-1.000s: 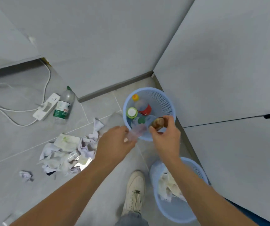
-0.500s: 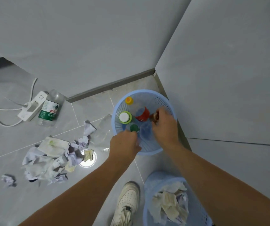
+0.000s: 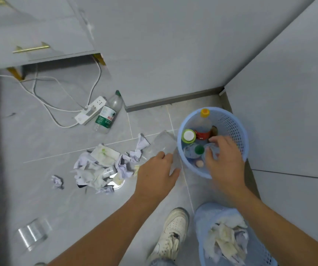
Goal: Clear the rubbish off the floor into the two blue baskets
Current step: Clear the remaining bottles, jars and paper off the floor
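Note:
The far blue basket [image 3: 235, 125] stands in the wall corner and holds several bottles with orange, white and green caps. My right hand [image 3: 225, 164] hovers over its near side, fingers apart, holding nothing. A clear plastic bottle [image 3: 163, 144] lies on the floor against the basket's left side. My left hand [image 3: 157, 174] has fingers and thumb around the bottle's near end. The near blue basket [image 3: 202, 223], at the bottom right, is full of crumpled paper. A pile of crumpled paper [image 3: 100, 167] lies left of my left hand.
A water bottle with a green label [image 3: 107, 116] lies beside a white power strip [image 3: 90, 110] with cables. A small paper ball [image 3: 57, 182] and a clear plastic piece [image 3: 32, 233] lie at the left. My white shoe [image 3: 171, 233] stands by the near basket. A grey cabinet [image 3: 39, 35] is at the top left.
My right hand let a small brown item go into the far basket and now hovers open. My left hand moved left from the basket's rim onto the clear bottle on the floor.

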A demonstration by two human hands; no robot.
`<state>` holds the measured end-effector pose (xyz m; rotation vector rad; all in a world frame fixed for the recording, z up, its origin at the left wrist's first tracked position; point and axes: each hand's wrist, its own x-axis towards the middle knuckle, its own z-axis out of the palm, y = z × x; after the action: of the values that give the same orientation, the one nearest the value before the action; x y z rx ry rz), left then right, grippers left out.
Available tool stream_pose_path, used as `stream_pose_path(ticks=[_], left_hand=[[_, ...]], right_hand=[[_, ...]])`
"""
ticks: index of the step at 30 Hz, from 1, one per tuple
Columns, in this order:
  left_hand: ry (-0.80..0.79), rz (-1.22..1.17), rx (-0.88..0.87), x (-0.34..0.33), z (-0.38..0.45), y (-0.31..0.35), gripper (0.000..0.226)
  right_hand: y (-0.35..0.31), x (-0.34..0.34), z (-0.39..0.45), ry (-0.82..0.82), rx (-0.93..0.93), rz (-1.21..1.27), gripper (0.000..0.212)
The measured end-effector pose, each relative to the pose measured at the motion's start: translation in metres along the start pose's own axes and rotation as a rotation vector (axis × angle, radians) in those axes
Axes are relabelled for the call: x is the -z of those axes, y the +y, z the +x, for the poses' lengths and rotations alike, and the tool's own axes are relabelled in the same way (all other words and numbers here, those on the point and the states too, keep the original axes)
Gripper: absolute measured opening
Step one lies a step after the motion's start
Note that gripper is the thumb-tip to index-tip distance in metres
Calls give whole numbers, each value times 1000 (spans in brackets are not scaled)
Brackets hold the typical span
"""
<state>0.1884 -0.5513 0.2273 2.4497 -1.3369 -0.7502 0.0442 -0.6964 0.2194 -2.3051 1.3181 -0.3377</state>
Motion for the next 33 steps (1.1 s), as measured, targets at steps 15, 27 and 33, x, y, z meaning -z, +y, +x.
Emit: stream_pose_path(ticks=[15, 27, 33], left_hand=[[53, -143, 569, 45, -210, -291, 27], [42, -231, 1126, -53, -277, -488, 57], [-14, -344, 1254, -97, -279, -502, 75]], right_hand=[[-247, -207, -175, -518, 216, 123, 23], [-301, -389, -167, -479, 406, -499, 63], [-261, -421, -141, -540, 453, -557, 85]])
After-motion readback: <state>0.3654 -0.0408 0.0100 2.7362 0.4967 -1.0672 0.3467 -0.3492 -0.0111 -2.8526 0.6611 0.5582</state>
